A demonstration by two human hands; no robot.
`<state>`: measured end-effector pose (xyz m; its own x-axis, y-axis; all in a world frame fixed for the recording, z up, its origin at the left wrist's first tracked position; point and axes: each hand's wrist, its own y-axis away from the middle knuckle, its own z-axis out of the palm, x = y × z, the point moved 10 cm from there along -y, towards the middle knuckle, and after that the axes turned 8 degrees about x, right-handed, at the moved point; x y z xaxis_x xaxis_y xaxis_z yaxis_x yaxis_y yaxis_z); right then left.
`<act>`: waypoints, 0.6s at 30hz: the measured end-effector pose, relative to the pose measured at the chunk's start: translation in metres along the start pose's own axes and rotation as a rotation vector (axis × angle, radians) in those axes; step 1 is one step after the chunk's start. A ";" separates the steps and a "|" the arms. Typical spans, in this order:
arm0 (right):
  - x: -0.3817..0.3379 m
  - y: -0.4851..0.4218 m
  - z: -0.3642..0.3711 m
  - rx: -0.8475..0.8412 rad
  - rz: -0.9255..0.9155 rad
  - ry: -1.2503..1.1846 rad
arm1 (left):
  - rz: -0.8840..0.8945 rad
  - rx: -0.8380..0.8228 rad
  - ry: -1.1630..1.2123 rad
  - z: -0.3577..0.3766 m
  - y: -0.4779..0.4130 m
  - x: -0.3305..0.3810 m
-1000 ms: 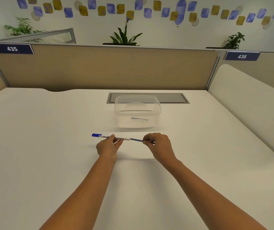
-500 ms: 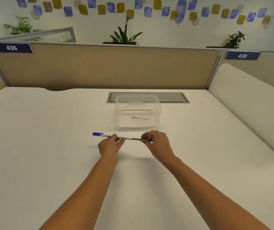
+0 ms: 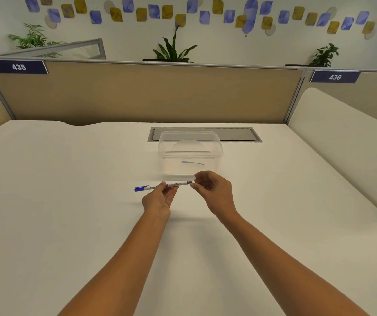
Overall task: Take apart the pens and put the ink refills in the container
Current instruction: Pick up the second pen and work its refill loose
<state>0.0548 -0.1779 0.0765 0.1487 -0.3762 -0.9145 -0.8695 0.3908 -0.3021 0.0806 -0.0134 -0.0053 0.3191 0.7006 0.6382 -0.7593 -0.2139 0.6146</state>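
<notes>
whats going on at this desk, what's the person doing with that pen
A person is working on a blue-capped pen just above the white table. The left hand grips its barrel from below, and the right hand pinches the end away from the cap. The pen looks whole at this moment. Behind it stands a clear container with one thin blue refill lying inside.

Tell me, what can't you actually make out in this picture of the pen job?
All in the head view:
- Whether the right hand grips the end of the pen: its curled fingers hide it.
- The pen's middle: covered by the left hand.
- The thin blue piece in the container: blurred through the cloudy wall, too small to identify.
</notes>
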 end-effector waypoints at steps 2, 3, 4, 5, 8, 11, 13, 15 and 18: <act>0.001 0.001 -0.003 0.032 -0.007 -0.022 | -0.014 -0.012 0.020 0.002 0.000 -0.001; 0.001 0.001 -0.002 0.031 -0.013 -0.024 | -0.021 -0.019 0.021 0.003 0.001 -0.002; 0.000 0.001 0.000 0.022 -0.021 -0.025 | -0.025 -0.026 0.019 0.005 0.002 -0.003; 0.000 0.001 0.003 0.011 -0.028 -0.026 | -0.027 -0.032 0.016 0.006 0.003 -0.004; 0.000 0.002 0.006 0.011 -0.038 -0.013 | -0.031 -0.029 0.007 0.007 0.006 -0.004; 0.006 0.001 0.005 0.010 -0.026 0.007 | -0.019 -0.030 -0.002 0.006 0.006 -0.002; 0.012 -0.002 -0.001 0.032 0.007 0.012 | -0.007 -0.033 -0.023 0.006 0.005 -0.001; 0.022 -0.007 -0.014 0.094 0.070 0.018 | 0.017 -0.035 -0.069 0.004 0.002 0.000; 0.040 -0.012 -0.029 0.137 0.181 0.033 | 0.044 -0.044 -0.113 0.003 -0.001 0.001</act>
<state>0.0573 -0.2224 0.0515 -0.0208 -0.3158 -0.9486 -0.8084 0.5635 -0.1699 0.0839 -0.0145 -0.0040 0.3446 0.6094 0.7140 -0.7975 -0.2112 0.5651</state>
